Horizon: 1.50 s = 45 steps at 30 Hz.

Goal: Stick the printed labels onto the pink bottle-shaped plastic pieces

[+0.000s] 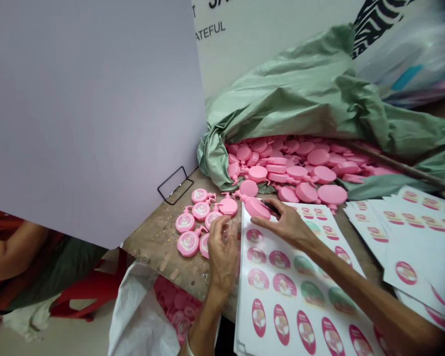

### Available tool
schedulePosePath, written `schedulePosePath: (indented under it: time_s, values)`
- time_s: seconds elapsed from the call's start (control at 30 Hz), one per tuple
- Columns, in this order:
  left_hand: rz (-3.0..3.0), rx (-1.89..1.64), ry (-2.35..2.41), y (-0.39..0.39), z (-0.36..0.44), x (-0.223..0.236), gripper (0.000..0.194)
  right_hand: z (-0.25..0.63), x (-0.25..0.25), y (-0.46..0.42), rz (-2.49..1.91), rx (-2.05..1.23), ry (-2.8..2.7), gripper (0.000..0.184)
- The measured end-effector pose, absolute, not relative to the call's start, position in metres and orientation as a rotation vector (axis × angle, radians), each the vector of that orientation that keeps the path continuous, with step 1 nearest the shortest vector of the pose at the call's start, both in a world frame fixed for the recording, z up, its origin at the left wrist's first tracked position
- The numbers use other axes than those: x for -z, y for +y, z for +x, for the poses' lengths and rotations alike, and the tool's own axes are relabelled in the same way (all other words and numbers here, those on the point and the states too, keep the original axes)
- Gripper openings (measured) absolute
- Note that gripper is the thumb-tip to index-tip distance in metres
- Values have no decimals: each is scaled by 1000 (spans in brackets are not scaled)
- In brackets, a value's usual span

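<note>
My right hand (282,225) grips a flat, round pink toy pump bottle (257,207) over the top of a stack of sticker sheets (261,249). No label shows on the side of that bottle facing me. My left hand (222,249) is beside it with fingers bent together; anything between them is hidden. Just left of that hand lie several pink pump bottles (188,243) with round picture labels on them. A plain pink pump bottle (248,188) rests behind my hands. The sheets carry oval and round pink and green stickers.
A green sack (300,94) spills plain pink bottles (296,172) onto the worktable (163,247). More sticker sheets (411,237) fan out at right. A white bag (141,311) holds pink bottles below. A white board (96,109) stands left, with a wire stand (176,185) near it; a person's arm (15,249) shows beyond.
</note>
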<state>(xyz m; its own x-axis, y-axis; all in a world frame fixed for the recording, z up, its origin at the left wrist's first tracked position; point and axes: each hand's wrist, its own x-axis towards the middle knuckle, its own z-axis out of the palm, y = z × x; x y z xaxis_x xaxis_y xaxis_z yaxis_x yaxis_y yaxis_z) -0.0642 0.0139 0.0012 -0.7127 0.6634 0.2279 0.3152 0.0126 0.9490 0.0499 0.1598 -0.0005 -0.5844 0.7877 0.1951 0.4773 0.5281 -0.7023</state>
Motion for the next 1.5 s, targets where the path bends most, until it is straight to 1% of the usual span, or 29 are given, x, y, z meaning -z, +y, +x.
schedulePosePath:
  time_s: [0.1, 0.17, 0.27, 0.33, 0.4, 0.5, 0.57, 0.63, 0.73, 0.83, 0.97, 1.03, 1.13, 1.23, 1.3, 1.5]
  values:
    - [717, -1772, 1522, 28, -36, -6, 38, 63, -1, 116, -1062, -865, -2085, 57]
    - [503, -1808, 1353, 34, -21, -7, 43, 72, -3, 98, -1055, -956, -2062, 53]
    - [285, -1818, 1149, 35, -16, -7, 45, 95, -7, 98, -1006, -1136, -2039, 42]
    - [281, -1780, 1114, 32, -21, -7, 43, 114, -7, 110, -1110, -1059, -2022, 37]
    - [307, -1736, 1161, 29, -29, -7, 40, 130, -2, 123, -1241, -889, -2061, 31]
    - [255, -1651, 1177, 25, -38, -5, 41, 139, 9, 129, -1211, -717, -2211, 20]
    - [142, -1559, 1050, 22, -42, -3, 41, 137, 17, 126, -1122, -727, -2246, 20]
    - [62, -1514, 852, 17, -45, -1, 41, 133, 22, 121, -1088, -849, -2202, 22]
    - [100, -1602, 687, 8, -47, 2, 44, 128, 27, 118, -1122, -1014, -2123, 25]
    - [142, -1680, 700, 4, -48, 0, 46, 128, 31, 120, -1146, -1034, -2126, 28]
    - [147, -1588, 791, 9, -47, -5, 44, 131, 34, 121, -1138, -974, -2173, 27]
    - [192, -1559, 921, 13, -45, -6, 42, 132, 34, 119, -1165, -874, -2211, 24]
    - [262, -1608, 1085, 16, -40, -3, 38, 134, 34, 115, -1120, -659, -2303, 18]
    - [252, -1604, 1166, 15, -37, -2, 36, 134, 34, 112, -1036, -492, -2364, 13]
    - [264, -1584, 1202, 14, -36, -3, 35, 134, 35, 112, -1013, -436, -2384, 12]
    - [373, -1490, 1292, 14, -28, 6, 43, 139, 36, 109, -996, -282, -2406, 12]
